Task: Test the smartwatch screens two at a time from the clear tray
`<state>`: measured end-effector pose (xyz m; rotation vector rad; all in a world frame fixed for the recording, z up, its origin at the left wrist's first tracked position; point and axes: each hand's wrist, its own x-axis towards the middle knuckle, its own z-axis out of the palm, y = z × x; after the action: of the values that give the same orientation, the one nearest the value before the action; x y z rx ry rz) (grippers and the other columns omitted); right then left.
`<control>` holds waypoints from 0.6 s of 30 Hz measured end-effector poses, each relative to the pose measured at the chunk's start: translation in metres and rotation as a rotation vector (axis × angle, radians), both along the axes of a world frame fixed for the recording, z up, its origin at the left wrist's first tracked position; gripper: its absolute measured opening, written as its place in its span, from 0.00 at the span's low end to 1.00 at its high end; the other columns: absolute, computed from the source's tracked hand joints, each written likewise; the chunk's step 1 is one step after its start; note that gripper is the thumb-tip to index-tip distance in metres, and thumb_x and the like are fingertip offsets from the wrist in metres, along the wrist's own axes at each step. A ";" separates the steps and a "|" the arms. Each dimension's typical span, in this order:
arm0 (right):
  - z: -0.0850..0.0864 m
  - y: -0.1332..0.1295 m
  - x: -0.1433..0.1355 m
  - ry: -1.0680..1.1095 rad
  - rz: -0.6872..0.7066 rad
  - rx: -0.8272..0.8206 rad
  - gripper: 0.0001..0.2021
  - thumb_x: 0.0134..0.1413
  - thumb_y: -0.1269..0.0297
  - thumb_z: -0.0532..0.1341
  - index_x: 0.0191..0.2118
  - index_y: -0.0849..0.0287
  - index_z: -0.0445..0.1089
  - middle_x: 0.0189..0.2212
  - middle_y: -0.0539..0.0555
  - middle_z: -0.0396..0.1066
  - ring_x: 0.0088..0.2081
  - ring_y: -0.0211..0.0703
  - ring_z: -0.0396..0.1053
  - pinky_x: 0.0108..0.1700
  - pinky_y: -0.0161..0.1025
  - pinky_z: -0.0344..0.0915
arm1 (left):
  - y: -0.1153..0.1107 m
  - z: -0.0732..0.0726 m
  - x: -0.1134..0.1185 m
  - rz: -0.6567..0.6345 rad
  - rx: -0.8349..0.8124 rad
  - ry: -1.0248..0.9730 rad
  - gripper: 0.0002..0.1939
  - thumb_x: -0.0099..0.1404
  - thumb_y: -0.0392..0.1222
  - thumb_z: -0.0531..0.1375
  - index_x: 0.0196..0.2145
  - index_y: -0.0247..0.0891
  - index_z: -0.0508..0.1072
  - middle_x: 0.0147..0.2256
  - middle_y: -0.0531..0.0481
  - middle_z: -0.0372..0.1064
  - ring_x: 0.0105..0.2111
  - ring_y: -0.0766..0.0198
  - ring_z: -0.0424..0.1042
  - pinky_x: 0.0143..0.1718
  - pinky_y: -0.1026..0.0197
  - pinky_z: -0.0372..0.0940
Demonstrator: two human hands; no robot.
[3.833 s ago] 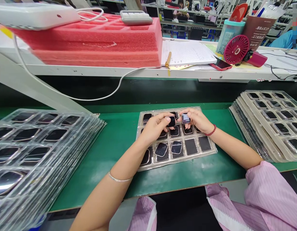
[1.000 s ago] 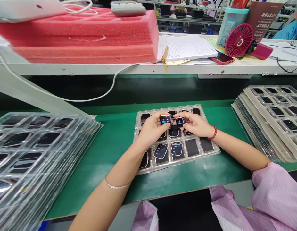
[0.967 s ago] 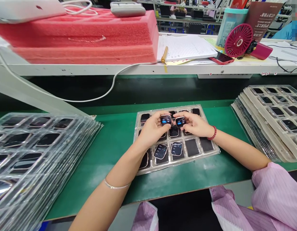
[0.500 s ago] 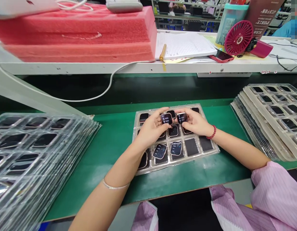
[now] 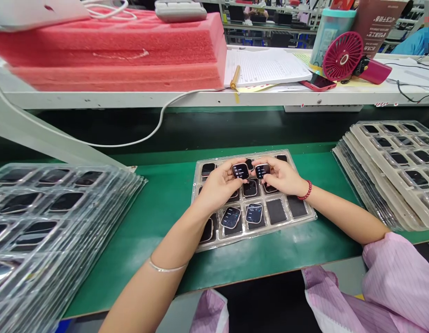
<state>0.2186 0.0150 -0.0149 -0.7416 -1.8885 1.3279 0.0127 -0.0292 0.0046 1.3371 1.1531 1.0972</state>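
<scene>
My left hand [image 5: 219, 185] is closed on a strapless smartwatch [image 5: 240, 171], its lit screen facing me. Just to the right, my right hand [image 5: 282, 176] grips a second smartwatch [image 5: 262, 171], also lit, between thumb and fingers. Both hands hover over a clear plastic tray [image 5: 242, 240] whose pockets hold more watches with dark screens. Two lit watches, a tilted one [image 5: 230, 218] and another [image 5: 254, 213] to its right, lie askew over front pockets. Two pockets at the front right show only their dark bottoms. My hands hide part of the tray's back rows.
Stacked trays of watches stand left [image 5: 65, 217] and right [image 5: 401, 175] on the green bench [image 5: 158, 203]. A white shelf [image 5: 131, 99] crosses behind, carrying pink foam [image 5: 131, 60], papers [image 5: 266, 64], a pen [image 5: 235, 77], a phone [image 5: 320, 82] and a small fan [image 5: 343, 56]. A white cable [image 5: 160, 118] hangs below it.
The text on both held watches' screens has changed and looks brighter. My right fingers have shifted slightly left towards the other watch. The tray and the watches in it stay put.
</scene>
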 end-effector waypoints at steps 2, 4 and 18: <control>0.001 0.000 0.001 0.005 0.007 0.012 0.22 0.50 0.74 0.59 0.54 0.60 0.68 0.46 0.58 0.74 0.39 0.43 0.74 0.35 0.37 0.74 | 0.000 0.000 -0.001 0.005 0.017 0.009 0.30 0.53 0.37 0.65 0.55 0.36 0.69 0.42 0.45 0.77 0.40 0.57 0.77 0.43 0.57 0.71; 0.002 0.000 0.001 0.005 0.020 -0.022 0.20 0.53 0.72 0.59 0.54 0.61 0.68 0.46 0.58 0.75 0.38 0.43 0.75 0.35 0.37 0.74 | 0.001 -0.002 -0.002 0.026 0.029 0.037 0.28 0.55 0.41 0.65 0.55 0.36 0.71 0.41 0.44 0.77 0.36 0.57 0.77 0.36 0.59 0.70; 0.005 -0.002 -0.001 0.017 0.012 -0.171 0.11 0.60 0.70 0.57 0.46 0.63 0.72 0.37 0.54 0.76 0.25 0.31 0.70 0.28 0.29 0.72 | 0.003 -0.006 -0.004 0.011 0.015 0.140 0.17 0.62 0.47 0.60 0.46 0.37 0.77 0.34 0.46 0.77 0.29 0.60 0.75 0.26 0.63 0.63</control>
<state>0.2174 0.0127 -0.0096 -0.8024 -1.7850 1.5123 0.0087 -0.0265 -0.0013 1.4394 1.2569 1.0351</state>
